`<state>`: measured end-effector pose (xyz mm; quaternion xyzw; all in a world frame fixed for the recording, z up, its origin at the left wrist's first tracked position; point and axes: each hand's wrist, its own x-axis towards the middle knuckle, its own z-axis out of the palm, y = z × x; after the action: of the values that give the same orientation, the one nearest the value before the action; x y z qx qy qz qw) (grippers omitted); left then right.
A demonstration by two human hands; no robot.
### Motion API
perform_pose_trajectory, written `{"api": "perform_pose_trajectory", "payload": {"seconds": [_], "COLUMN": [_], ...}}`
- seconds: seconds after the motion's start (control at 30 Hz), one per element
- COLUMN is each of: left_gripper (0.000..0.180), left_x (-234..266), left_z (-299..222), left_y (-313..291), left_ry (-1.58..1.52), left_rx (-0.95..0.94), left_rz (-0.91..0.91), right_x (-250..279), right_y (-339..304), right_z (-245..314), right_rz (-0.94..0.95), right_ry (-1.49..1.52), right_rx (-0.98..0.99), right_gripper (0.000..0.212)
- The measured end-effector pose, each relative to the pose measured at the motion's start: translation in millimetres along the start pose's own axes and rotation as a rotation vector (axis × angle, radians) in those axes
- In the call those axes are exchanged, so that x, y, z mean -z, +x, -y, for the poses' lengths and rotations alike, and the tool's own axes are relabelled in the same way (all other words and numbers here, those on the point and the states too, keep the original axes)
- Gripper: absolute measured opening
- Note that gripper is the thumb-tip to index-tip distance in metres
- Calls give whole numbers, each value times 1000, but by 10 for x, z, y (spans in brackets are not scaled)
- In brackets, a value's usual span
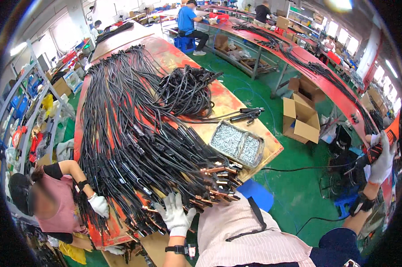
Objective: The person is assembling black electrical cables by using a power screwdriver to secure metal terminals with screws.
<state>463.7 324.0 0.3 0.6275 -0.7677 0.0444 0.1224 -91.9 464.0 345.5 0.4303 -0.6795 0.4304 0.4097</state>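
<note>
My left hand (175, 216), in a white glove, has its fingers spread over the copper-tipped cable ends (218, 196) at the near edge of the table. Raised at far right, my right hand (382, 167), also gloved, is wrapped round an orange and black power tool (392, 132); its exact kind is unclear. A heap of black cables (120, 111) covers much of the red-and-tan table (250, 133), with a tangled bundle (187, 91) on top. Beside the copper ends, a two-part tray (259, 161) holds many small silvery metal pieces.
At left, a co-worker in pink (58, 202) keeps a gloved hand (99, 206) by the cables. A dark cord (308, 168) crosses above the green floor. Open cardboard boxes (300, 118) stand at right, below another red table (299, 51). A person in blue (186, 20) sits further back.
</note>
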Motion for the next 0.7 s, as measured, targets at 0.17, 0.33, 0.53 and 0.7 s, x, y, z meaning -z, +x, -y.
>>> {"api": "perform_pose_trajectory", "payload": {"seconds": [0.17, 0.33, 0.53, 0.7], "left_gripper": [80, 76, 95, 89], "left_x": [66, 246, 267, 146], "left_z": [-36, -70, -143, -469], "left_y": [43, 105, 52, 0], "left_ry": [-61, -112, -34, 58], "left_rx": [22, 45, 108, 374], "left_rz": [41, 171, 258, -26], "right_x": [-1137, -2510, -3562, -4431], "right_y": [-31, -634, -1560, -1921], "right_z": [502, 1167, 580, 241], "right_rz": [500, 1223, 1804, 2020], "right_ry": [811, 843, 743, 1010], "right_rx": [-487, -567, -443, -525], "right_gripper": [44, 96, 98, 99]}}
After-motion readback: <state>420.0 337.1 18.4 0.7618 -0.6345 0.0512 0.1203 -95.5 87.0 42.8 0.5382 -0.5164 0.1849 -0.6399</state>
